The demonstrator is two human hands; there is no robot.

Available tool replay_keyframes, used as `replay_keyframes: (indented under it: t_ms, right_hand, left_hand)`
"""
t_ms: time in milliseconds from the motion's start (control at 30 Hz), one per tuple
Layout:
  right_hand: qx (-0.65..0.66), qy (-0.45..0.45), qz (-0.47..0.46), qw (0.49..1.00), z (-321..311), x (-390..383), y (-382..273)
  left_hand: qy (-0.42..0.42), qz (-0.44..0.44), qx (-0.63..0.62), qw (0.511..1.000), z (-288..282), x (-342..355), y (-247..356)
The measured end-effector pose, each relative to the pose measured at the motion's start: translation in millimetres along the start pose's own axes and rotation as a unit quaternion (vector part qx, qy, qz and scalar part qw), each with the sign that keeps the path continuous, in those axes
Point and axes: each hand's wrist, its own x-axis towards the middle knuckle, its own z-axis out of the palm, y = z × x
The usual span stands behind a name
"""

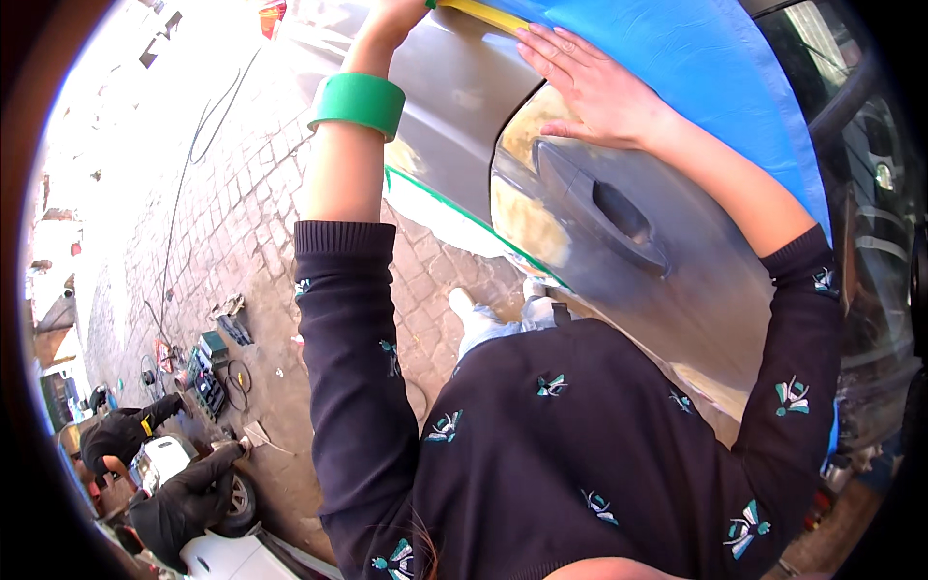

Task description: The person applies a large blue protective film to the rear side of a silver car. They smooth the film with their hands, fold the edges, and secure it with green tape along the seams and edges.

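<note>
A car's side, with bare grey bodywork and sanded beige patches, lies in front of me. Fingers stretched and close together, my right hand (599, 92) presses flat on the door panel (696, 261), its fingertips at a strip of yellow tape (488, 15) along the blue sheet's edge. My left hand (394, 17) is at the top edge of the picture, near the tape's other end; its fingers are cut off, and a bit of green shows beside it. Around my left forearm hangs a green tape roll (360, 104). The dark door handle (619, 213) sits below my right hand.
Blue sheeting (696, 68) covers the car above the tape. Green tape (464, 217) edges the panel's lower side. On the paved ground (266, 174) run cables, with a tool case (208, 382) farther off. Two other people (174, 512) work by a wheel (240, 498) at lower left.
</note>
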Motion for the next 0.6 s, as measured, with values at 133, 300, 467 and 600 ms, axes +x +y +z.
replay_keyframes:
  t_ms: [133, 300, 467, 600]
  right_hand:
    - [0.018, 0.031, 0.003, 0.999, 8, -1, 5]
    - [0.018, 0.015, 0.028, 0.999, 7, 2, 1]
    - [0.044, -0.005, 0.032, 0.999, 8, 11, -4]
    - [0.108, -0.023, 0.031, 0.993, 9, 29, -5]
  left_hand:
    - [-0.02, 0.014, 0.051, 0.998, -11, 10, 3]
    - [0.018, 0.042, 0.104, 0.994, -13, 13, -6]
    - [0.082, 0.132, 0.164, 0.974, -17, 1, -19]
    - [0.106, 0.113, 0.238, 0.959, -3, 8, -44]
